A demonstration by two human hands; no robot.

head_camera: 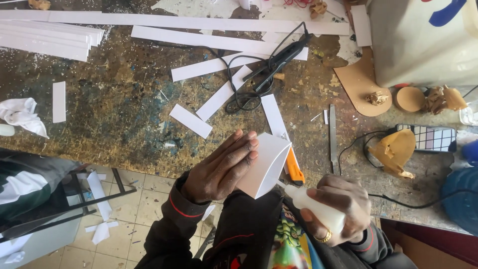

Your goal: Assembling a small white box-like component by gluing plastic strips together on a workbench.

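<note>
We see folded white card piece (266, 164): matt, smooth, stiff like foam board. Glue bottle (318, 211): pale, semi-glossy plastic. Table (124, 109): rough worn wood, paint-stained, scuffed. White strips (219, 66): same matt board. Cutter (295, 172): orange plastic. Ruler (332, 137): dull metal. Black cable (239, 94): smooth rubbery sheath. Brown discs (409, 98): matt cardboard.

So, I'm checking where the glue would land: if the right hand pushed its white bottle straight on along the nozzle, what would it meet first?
Most likely the folded white card piece held by the left hand: the right hand aims the white squeeze bottle at its lower edge, though depth is unclear.
</note>
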